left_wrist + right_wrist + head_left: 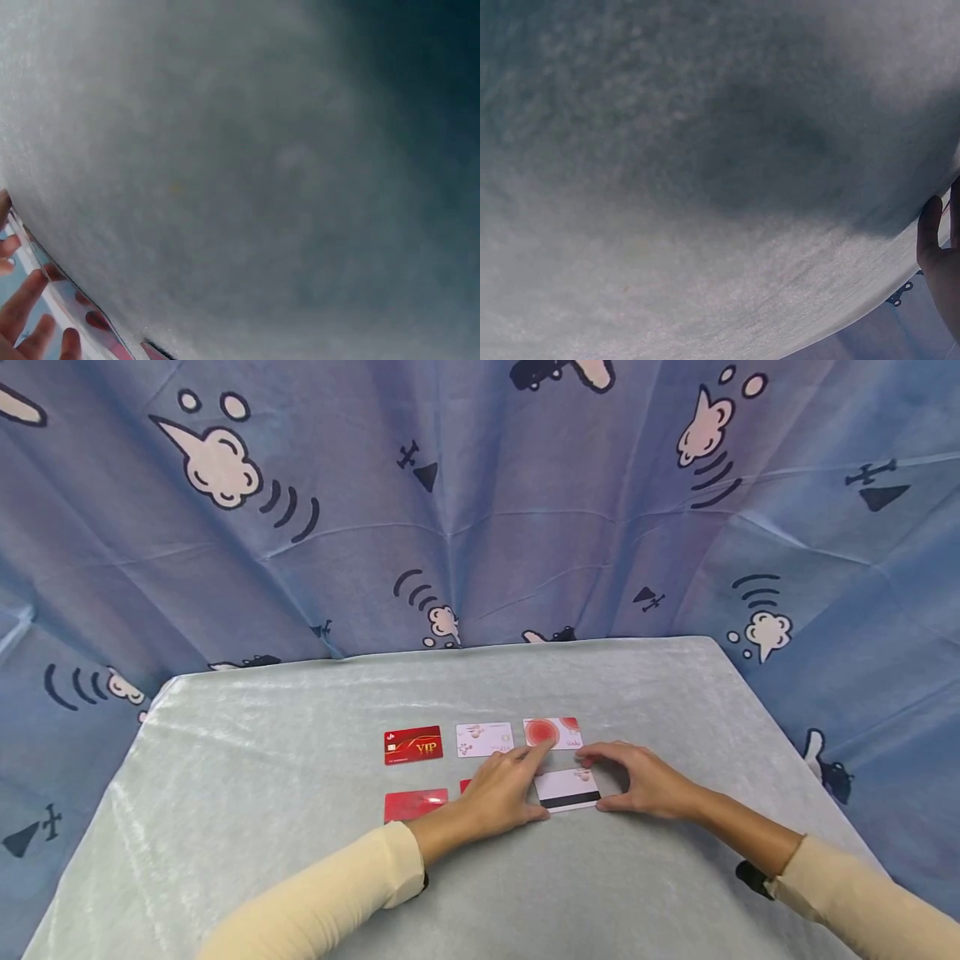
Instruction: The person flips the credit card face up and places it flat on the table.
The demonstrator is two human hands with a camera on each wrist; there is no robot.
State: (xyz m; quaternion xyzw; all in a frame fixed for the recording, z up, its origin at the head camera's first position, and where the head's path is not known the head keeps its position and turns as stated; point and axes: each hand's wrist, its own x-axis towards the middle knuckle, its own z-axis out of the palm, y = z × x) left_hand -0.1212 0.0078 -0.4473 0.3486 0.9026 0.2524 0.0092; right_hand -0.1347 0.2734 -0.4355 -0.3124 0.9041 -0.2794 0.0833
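Note:
A white card with a black stripe (567, 789) lies on the table between the two hands. My left hand (501, 785) reaches to its left side, thumb at the lower left corner, index finger extended up over a white card with red circles (552, 732). At the right side of the striped card, my right hand (651, 782) curves in a wide C, thumb by the lower corner and index fingertip by the upper one. A red card (466, 785) is mostly hidden behind the left hand. The right hand (943, 259) shows at the right edge of its wrist view.
In the back row lie a red VIP card (413, 745) and a white patterned card (483, 739). Another red card (415, 803) lies in front of the VIP card, partly covered by the left forearm. A pale cloth covers the table (247, 802), with a blue curtain (480, 527) behind.

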